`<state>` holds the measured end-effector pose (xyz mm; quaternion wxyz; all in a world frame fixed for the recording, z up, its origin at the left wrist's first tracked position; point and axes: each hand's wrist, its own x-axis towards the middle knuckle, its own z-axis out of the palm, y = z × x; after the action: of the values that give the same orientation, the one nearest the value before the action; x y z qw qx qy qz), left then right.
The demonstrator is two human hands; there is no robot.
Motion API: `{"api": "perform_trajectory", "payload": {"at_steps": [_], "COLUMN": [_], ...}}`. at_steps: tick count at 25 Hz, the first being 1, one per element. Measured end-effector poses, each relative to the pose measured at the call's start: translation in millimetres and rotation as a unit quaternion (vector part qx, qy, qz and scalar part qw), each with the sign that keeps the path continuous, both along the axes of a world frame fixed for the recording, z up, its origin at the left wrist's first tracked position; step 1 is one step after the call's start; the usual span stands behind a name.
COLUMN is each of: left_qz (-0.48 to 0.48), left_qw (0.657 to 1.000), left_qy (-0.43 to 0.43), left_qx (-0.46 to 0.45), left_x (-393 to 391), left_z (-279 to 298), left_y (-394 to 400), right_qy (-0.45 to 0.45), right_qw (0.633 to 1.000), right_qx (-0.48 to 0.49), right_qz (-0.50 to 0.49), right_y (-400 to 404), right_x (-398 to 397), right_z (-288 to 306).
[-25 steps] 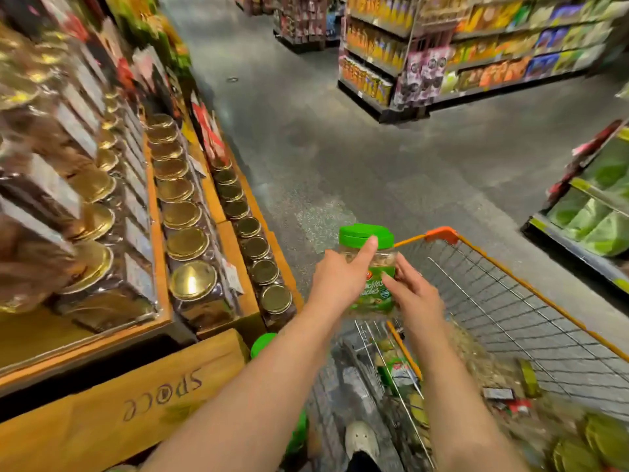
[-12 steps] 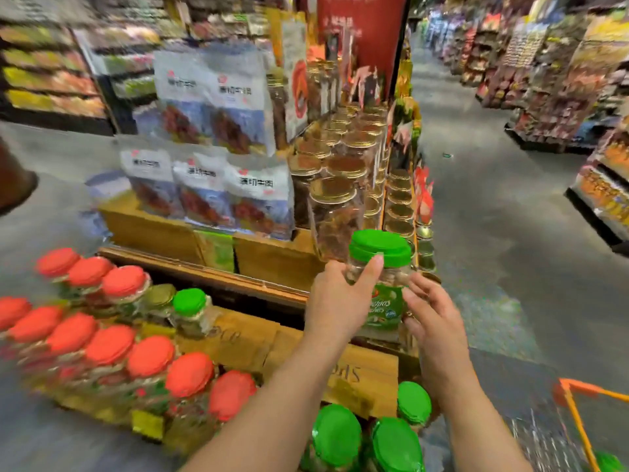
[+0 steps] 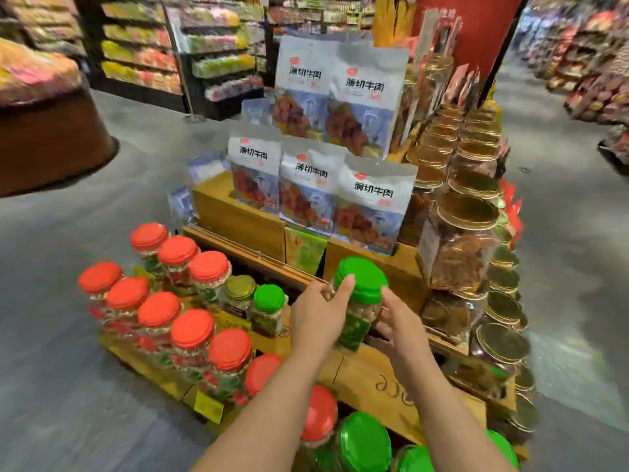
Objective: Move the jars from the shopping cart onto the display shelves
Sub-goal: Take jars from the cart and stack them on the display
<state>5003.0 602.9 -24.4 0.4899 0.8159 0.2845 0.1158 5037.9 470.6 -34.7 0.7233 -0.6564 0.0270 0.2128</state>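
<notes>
While we look down along our forearms, green-lidded jars [image 3: 364, 441] crowd the bottom edge of the view, with a red-lidded jar [image 3: 320, 413] just beside them on their left. Past these lies a wooden display shelf [image 3: 371, 373] with dark lettering on its top face.

Above that shelf we hold the green-lidded jar [image 3: 360, 294] between both hands, upright or nearly so. Our left hand [image 3: 316, 318] wraps the left side of the jar, its thumb lying up against the rim of the green lid. Our right hand [image 3: 400, 327] curls round the right side lower down, fingertips on the clear wall under the lid. So each grip is closed on the jar, not spread. The label is too blurred to read.

Left of the held jar, near the shelf's left edge, stand two rows of red-lidded jars [image 3: 160, 310] running diagonally, and at the inner end of the back row sit a gold-lidded jar [image 3: 240, 289] and a small green-lidded jar [image 3: 269, 301], side by side.

Beyond, on a higher wooden tier [image 3: 238, 216], silver pouches of dried meat [image 3: 313, 189] stand upright in two banks, one above the other. Along the display's right edge, gold-lidded jars [image 3: 466, 226] of brown contents step back in rows. Farther still, a red pillar [image 3: 469, 35] rises behind the display, and blurred aisle shelving [image 3: 143, 52] fills the far left across the grey floor [image 3: 68, 216].
</notes>
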Motion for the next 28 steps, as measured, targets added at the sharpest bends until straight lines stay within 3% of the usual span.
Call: {"api": "perform_trajectory", "payload": {"at_steps": [8, 19, 28], "left_qz": [-0.045, -0.092, -0.033], "left_qw": [0.99, 0.958, 0.942], "left_qy": [0.101, 0.2, 0.225], "left_qx": [-0.083, -0.183, -0.247], "left_x": [56.3, 86.6, 95.1], "left_z": [-121.2, -253.8, -287.6], "left_y": [99.1, 140.5, 167.7], "right_qy": [0.027, 0.133, 0.103], "right_qw": [0.984, 0.962, 0.962], "right_qx": [-0.153, -0.22, -0.249], "right_qz": [-0.084, -0.097, -0.05], "right_y": [113.2, 155.2, 178.3], "right_x": [52.2, 84.6, 91.0], "right_z": [-102.0, -244.6, -256.7]}}
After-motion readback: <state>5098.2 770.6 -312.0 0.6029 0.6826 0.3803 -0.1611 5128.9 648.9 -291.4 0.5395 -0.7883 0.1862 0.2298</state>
